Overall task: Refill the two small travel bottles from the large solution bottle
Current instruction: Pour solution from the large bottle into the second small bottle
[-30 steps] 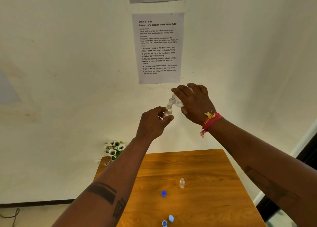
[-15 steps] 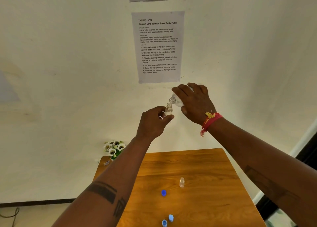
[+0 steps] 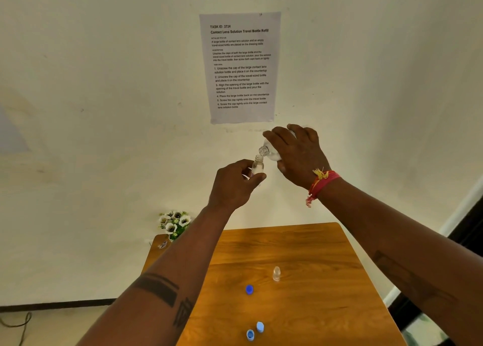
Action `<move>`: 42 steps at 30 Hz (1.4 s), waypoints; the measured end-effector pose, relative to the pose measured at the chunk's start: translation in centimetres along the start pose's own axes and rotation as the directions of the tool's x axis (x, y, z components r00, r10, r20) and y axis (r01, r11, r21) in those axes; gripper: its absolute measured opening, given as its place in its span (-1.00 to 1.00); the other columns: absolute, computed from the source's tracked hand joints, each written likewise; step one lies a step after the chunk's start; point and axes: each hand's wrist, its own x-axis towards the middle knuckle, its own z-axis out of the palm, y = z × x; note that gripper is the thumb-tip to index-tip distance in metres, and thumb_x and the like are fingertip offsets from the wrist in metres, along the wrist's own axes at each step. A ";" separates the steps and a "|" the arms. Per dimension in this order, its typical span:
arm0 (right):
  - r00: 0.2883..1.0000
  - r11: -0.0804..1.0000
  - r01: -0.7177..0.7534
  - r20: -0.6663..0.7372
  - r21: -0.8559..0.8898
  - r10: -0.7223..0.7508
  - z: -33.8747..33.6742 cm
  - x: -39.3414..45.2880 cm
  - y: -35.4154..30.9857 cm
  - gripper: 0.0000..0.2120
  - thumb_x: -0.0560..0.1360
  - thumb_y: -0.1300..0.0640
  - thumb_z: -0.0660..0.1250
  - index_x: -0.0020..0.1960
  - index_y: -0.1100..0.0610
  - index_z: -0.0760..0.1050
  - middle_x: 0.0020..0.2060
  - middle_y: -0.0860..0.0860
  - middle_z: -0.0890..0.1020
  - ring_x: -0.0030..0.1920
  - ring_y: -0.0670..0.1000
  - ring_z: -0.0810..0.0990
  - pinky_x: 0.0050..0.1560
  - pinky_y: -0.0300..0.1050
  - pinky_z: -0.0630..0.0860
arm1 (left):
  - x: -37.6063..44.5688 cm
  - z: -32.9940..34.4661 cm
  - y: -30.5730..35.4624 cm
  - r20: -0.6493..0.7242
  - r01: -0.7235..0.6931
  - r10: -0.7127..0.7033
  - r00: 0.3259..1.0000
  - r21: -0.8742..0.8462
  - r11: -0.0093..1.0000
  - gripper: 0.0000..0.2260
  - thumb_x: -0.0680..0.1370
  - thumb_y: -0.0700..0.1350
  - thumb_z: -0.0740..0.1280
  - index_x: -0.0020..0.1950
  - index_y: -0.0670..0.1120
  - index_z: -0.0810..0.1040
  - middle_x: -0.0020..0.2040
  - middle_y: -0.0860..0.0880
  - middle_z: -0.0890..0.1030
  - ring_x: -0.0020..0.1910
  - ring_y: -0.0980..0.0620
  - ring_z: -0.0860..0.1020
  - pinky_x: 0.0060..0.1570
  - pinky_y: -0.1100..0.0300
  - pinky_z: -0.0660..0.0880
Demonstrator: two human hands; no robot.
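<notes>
- The left hand [image 3: 235,186] is raised well above the bench [image 3: 300,246] with its fingers and thumb curled round a small clear bottle [image 3: 258,165], which stands upright with its open mouth on top.
- The right hand [image 3: 298,154] wraps round the large bottle [image 3: 270,151], tipped down to the left so that its open neck sits just over the small bottle's mouth; most of its body is hidden behind the fingers.
- The two hands are close together, in front of the printed sheet [image 3: 240,67] on the wall.
- A red thread band [image 3: 321,183] circles the right wrist.
- On the bench below, a second small bottle [image 3: 276,273] stands uncapped, well apart from both hands.
- A dark blue cap [image 3: 249,289] lies near it, to its left.
- Two light blue caps [image 3: 255,330] lie just beside each other at the near edge.
- White flowers [image 3: 173,221] stand at the bench's far left corner.
</notes>
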 end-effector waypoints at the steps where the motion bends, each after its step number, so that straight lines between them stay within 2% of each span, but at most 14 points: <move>1: 1.000 1.000 0.000 -0.002 0.003 0.000 0.0 -0.1 0.0 -0.31 0.36 0.16 0.40 0.46 0.01 0.32 0.32 -0.03 0.49 0.34 0.22 0.44 0.27 0.18 0.33 | 0.0 0.1 0.0 0.001 0.000 0.000 1.000 -0.002 1.000 -0.67 0.52 0.16 0.47 0.23 0.07 0.64 -0.14 0.19 0.62 -0.18 0.21 0.58 -0.09 0.25 0.53; 8: 1.000 0.998 -0.023 0.002 0.057 0.023 0.6 -0.9 0.0 -0.33 0.37 0.09 0.38 0.47 0.02 0.33 0.32 -0.03 0.50 0.29 0.20 0.47 0.23 0.15 0.34 | -0.4 0.3 0.0 0.015 0.020 -0.020 1.000 -0.025 0.999 -0.69 0.51 0.15 0.47 0.21 0.09 0.64 -0.15 0.20 0.62 -0.19 0.22 0.58 -0.18 0.40 0.42; 14: 0.995 0.982 -0.094 0.060 0.161 0.086 2.2 -3.1 -0.8 -0.33 0.38 -0.03 0.40 0.46 0.04 0.33 0.27 0.00 0.54 0.13 0.13 0.58 0.16 0.10 0.39 | -1.4 1.5 -0.7 0.052 0.060 -0.058 0.997 -0.045 0.997 -0.69 0.52 0.16 0.46 0.22 0.09 0.64 -0.06 0.18 0.66 -0.15 0.19 0.61 -0.17 0.42 0.42; 19: 0.965 0.888 -0.252 0.173 0.384 0.199 4.7 -6.2 -1.8 -0.30 0.39 -0.08 0.46 0.46 0.06 0.32 0.28 0.03 0.56 0.10 0.14 0.63 0.14 0.12 0.51 | -2.5 3.2 -1.7 0.104 0.113 -0.107 0.989 -0.057 0.992 -0.69 0.52 0.15 0.46 0.22 0.11 0.64 -0.02 0.18 0.68 -0.16 0.21 0.62 -0.18 0.44 0.40; 22: 0.916 0.767 -0.398 0.264 0.503 0.302 6.7 -8.8 -2.4 -0.30 0.39 -0.10 0.51 0.43 0.06 0.33 0.27 0.07 0.56 0.10 0.17 0.63 0.06 0.13 0.60 | -3.6 4.8 -2.8 0.140 0.152 -0.141 0.980 -0.070 0.986 -0.69 0.53 0.13 0.46 0.25 0.08 0.64 0.02 0.17 0.68 -0.16 0.22 0.62 -0.18 0.48 0.39; 25: 0.856 0.681 -0.516 0.347 0.520 0.383 8.7 -12.2 -3.4 -0.30 0.37 -0.16 0.53 0.38 0.02 0.34 0.21 0.05 0.60 0.06 0.16 0.63 0.01 0.08 0.62 | -5.3 6.8 -4.4 0.175 0.192 -0.179 0.968 -0.064 0.979 -0.66 0.54 0.11 0.46 0.27 0.05 0.63 0.07 0.14 0.70 -0.11 0.21 0.65 -0.15 0.49 0.41; 27: 0.811 0.625 -0.584 0.406 0.518 0.421 10.1 -14.8 -4.2 -0.29 0.35 -0.17 0.55 0.37 0.02 0.36 0.19 0.05 0.61 0.05 0.14 0.63 -0.02 -0.02 0.60 | -6.7 8.4 -5.8 0.205 0.225 -0.208 0.956 -0.061 0.973 -0.65 0.54 0.11 0.46 0.29 0.05 0.63 0.09 0.13 0.70 -0.07 0.20 0.66 -0.07 0.40 0.50; 29: 0.770 0.572 -0.637 0.469 0.517 0.433 11.2 -17.5 -5.2 -0.30 0.35 -0.16 0.56 0.37 0.02 0.37 0.19 0.04 0.61 0.05 0.11 0.61 -0.08 -0.13 0.51 | -8.2 10.1 -7.0 0.241 0.269 -0.247 0.938 -0.062 0.961 -0.65 0.55 0.15 0.43 0.29 0.05 0.62 0.09 0.12 0.71 -0.02 0.19 0.66 0.00 0.24 0.59; 31: 0.723 0.521 -0.689 0.533 0.504 0.440 12.3 -20.2 -6.3 -0.32 0.35 -0.15 0.56 0.35 0.01 0.38 0.17 0.02 0.60 0.04 0.08 0.58 -0.10 -0.19 0.40 | -9.9 12.0 -8.3 0.271 0.318 -0.292 0.917 -0.055 0.946 -0.66 0.55 0.12 0.44 0.28 0.03 0.63 0.09 0.09 0.71 0.02 0.16 0.66 0.02 0.18 0.61; 33: 0.676 0.465 -0.736 0.584 0.493 0.450 13.1 -22.7 -7.2 -0.34 0.35 -0.12 0.57 0.34 0.02 0.38 0.16 0.02 0.59 0.04 0.07 0.57 -0.10 -0.18 0.39 | -11.5 13.8 -9.3 0.294 0.369 -0.335 0.895 -0.067 0.927 -0.67 0.54 0.04 0.48 0.28 0.00 0.63 0.14 0.06 0.69 0.03 0.12 0.66 0.03 0.18 0.61; 37: 0.555 0.340 -0.832 0.668 0.439 0.496 14.2 -26.6 -8.4 -0.36 0.35 -0.08 0.58 0.32 0.00 0.37 0.15 0.00 0.59 0.04 0.07 0.57 -0.06 -0.10 0.50 | -14.9 17.4 -11.2 0.349 0.427 -0.388 0.853 -0.038 0.904 -0.66 0.53 -0.04 0.50 0.29 -0.01 0.62 0.18 0.01 0.65 0.06 0.06 0.66 0.04 0.14 0.61; 40: 0.501 0.310 -0.865 0.699 0.394 0.510 14.8 -29.3 -9.0 -0.34 0.36 -0.01 0.58 0.35 0.05 0.37 0.19 0.03 0.58 0.09 0.09 0.57 0.00 -0.13 0.44 | -17.5 19.9 -12.3 0.406 0.459 -0.409 0.817 -0.029 0.888 -0.67 0.55 -0.05 0.48 0.31 -0.02 0.62 0.19 -0.02 0.63 0.06 0.02 0.65 0.05 0.04 0.61; 42: 0.468 0.291 -0.884 0.714 0.366 0.520 15.4 -30.9 -9.2 -0.32 0.37 0.02 0.58 0.38 0.07 0.36 0.23 0.06 0.56 0.12 0.11 0.56 0.02 -0.13 0.42 | -18.9 21.4 -13.0 0.426 0.479 -0.424 0.799 -0.026 0.877 -0.68 0.56 -0.06 0.47 0.31 -0.03 0.61 0.21 -0.04 0.62 0.08 0.01 0.65 0.03 0.06 0.59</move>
